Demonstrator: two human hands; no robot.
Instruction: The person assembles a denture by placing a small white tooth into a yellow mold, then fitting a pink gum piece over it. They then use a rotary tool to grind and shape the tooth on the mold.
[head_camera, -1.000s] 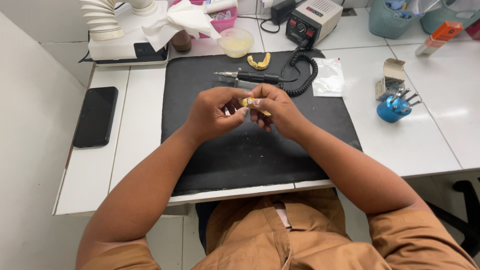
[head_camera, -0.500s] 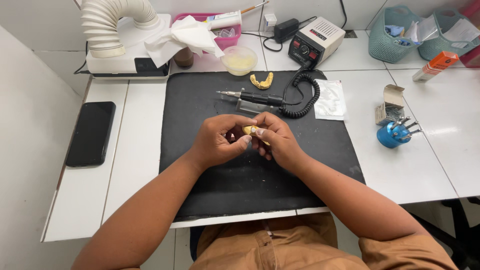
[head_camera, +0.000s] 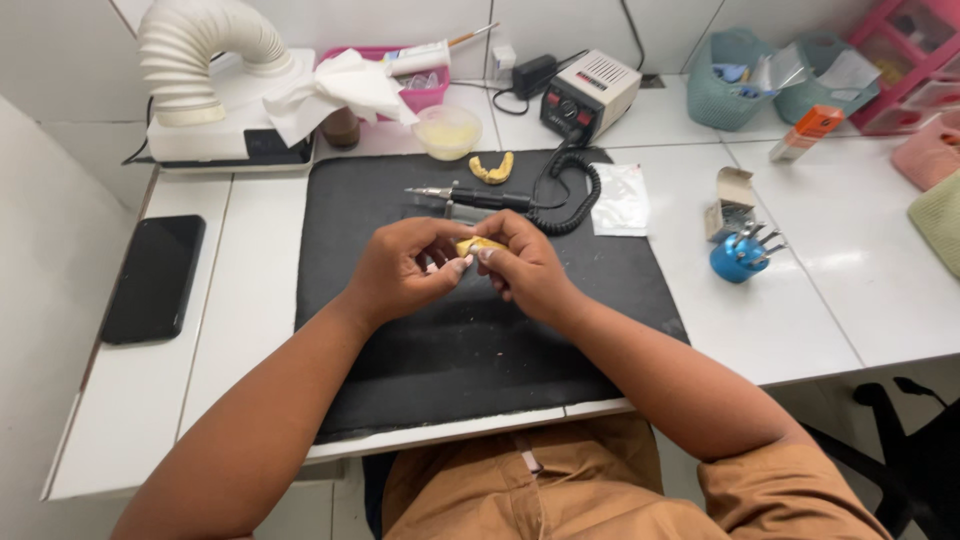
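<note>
Both hands, left hand (head_camera: 405, 268) and right hand (head_camera: 525, 265), pinched a small yellow dental piece (head_camera: 478, 245) over the black mat (head_camera: 480, 340).

Yellow piece, black mat (head_camera: 480, 350), white desk (head_camera: 250, 300)

Blue bur holder (head_camera: 738, 260), black phone (head_camera: 155, 277), pink tray (head_camera: 425, 95), teal baskets (head_camera: 725, 95), plain tan trousers (head_camera: 520, 490).

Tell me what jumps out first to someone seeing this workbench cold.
Dead centre, over the black mat, the left hand and right hand pinch a small yellow dental piece between their fingertips. Just behind them lie a rotary handpiece on its coiled cord and a second yellow arch-shaped piece. At the back left, a fat white ribbed suction hose curls up from its box.
</note>
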